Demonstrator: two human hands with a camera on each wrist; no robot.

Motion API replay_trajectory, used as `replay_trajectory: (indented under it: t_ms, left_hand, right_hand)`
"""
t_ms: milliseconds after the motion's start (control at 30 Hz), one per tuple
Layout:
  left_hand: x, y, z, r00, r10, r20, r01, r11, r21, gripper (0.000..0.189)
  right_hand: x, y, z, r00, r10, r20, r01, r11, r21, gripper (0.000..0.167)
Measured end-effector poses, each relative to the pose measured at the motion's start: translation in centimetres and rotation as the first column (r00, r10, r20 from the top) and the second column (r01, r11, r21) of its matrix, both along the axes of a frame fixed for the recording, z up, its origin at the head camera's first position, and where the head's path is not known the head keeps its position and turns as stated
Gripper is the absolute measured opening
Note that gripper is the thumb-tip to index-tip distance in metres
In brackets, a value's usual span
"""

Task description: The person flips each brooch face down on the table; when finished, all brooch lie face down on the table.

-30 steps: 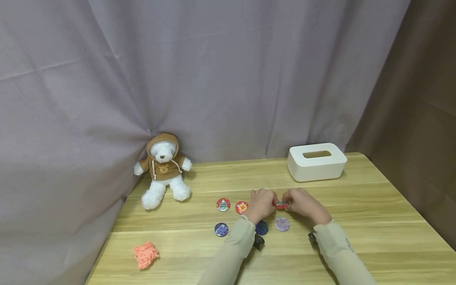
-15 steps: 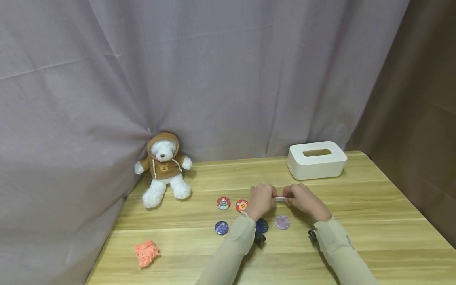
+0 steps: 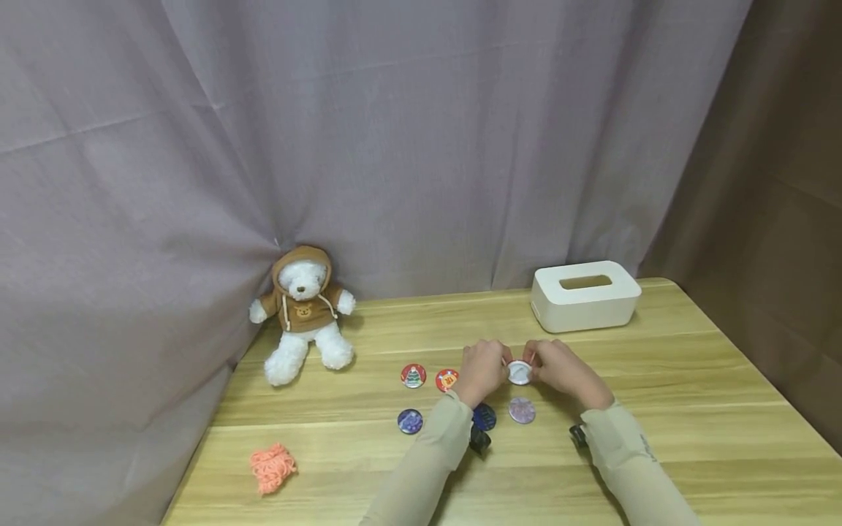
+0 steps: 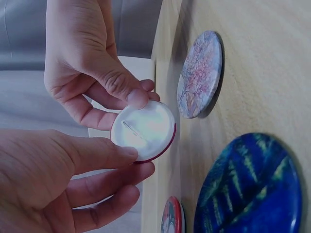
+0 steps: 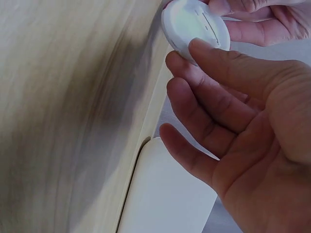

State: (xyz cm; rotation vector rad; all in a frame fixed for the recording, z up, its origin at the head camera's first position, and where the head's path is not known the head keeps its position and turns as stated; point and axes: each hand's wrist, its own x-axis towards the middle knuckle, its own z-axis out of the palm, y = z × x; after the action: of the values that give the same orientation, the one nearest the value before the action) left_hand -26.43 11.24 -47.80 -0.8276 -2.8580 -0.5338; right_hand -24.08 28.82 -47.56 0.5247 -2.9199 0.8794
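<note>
Both hands pinch one round pin badge [image 3: 520, 373] by opposite edges, its white back and pin turned toward the head camera. My left hand [image 3: 484, 372] has thumb and fingers on its left edge; my right hand [image 3: 564, 371] does the same on the right. In the left wrist view the badge [image 4: 143, 131] shows a metal pin across its back and a red rim. Just in front of the hands lie a pale pink-purple badge [image 3: 522, 410] and a dark blue badge [image 3: 484, 417], the latter partly covered by the left wrist.
To the left lie a red tree badge [image 3: 413, 376], a red-and-yellow badge [image 3: 446, 380] and a purple-blue badge [image 3: 410, 421]. Coral yarn [image 3: 272, 468] sits at the front left, a teddy bear [image 3: 304, 314] at the back left. A white tissue box [image 3: 585, 297] stands at the back right.
Between the hands, the badge has been turned over: its coloured front showed a second ago, then its edge, now its white back. The hands have risen slightly in view.
</note>
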Motion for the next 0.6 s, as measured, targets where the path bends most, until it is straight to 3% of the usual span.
replay_trajectory:
  t_ms: [200, 600]
  left_hand:
    - [0.02, 0.12, -0.48, 0.999, 0.022, 0.039, -0.022, 1.000, 0.015, 0.018]
    - [-0.04, 0.37, -0.97, 0.999, 0.029, 0.042, -0.029, 1.000, -0.003, 0.022]
  right_hand:
    - [0.04, -0.25, -0.22, 1.000, 0.000, 0.007, 0.000, 1.000, -0.013, 0.026]
    - [0.03, -0.46, -0.77, 1.000, -0.009, -0.017, 0.009, 1.000, -0.007, 0.030]
